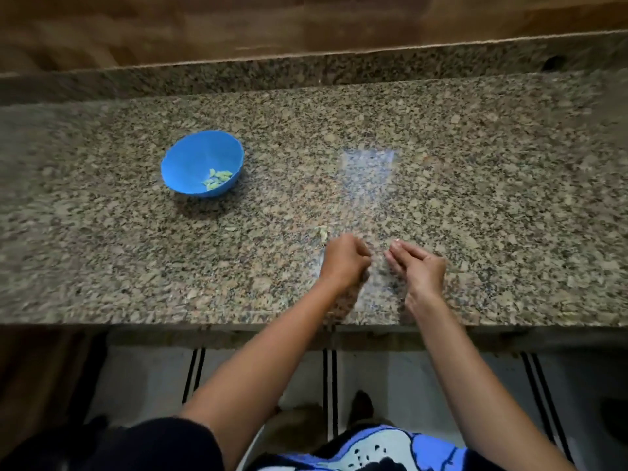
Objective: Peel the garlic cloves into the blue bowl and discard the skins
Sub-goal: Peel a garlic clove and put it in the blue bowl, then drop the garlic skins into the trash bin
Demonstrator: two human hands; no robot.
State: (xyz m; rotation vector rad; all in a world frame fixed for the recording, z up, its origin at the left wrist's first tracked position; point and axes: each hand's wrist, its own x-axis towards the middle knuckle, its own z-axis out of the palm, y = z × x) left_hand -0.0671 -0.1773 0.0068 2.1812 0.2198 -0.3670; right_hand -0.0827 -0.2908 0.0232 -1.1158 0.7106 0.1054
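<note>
Granite counter (475,198) filled the middle band of the frame, with a wood wall across the top and pale floor tiles along the bottom. Both bare forearms came up from bottom centre. Blue bowl (190,158) sat in the upper left of the counter, well apart from both hands, with a small heap of peeled cloves (216,179) against its lower right inner wall. No unpeeled cloves were visible on the counter. A pale glare patch (367,175) lay right of centre. Left hand (345,261) was at centre frame, low on the counter, fingers curled into a fist; could not tell if it held anything. Right hand (419,266) was just beside it, fingers straight and close together, angled toward the left hand, holding nothing visible. Skins (321,232) lay as a small pale clump on the counter just above the left hand, touching or nearly touching the knuckles; too blurred to say which. One more scrap (231,228) sat further left, below the bowl. Judgement: peeling looked done and skin cleanup was under way. The skins should be papery, very light and flimsy. They would likely cling to damp fingers, tear easily and scatter on any draught, so sweeping them together with a flat palm and pinching the heap should work better than picking flakes singly. The cloves should be firm, small and slightly tacky.
</note>
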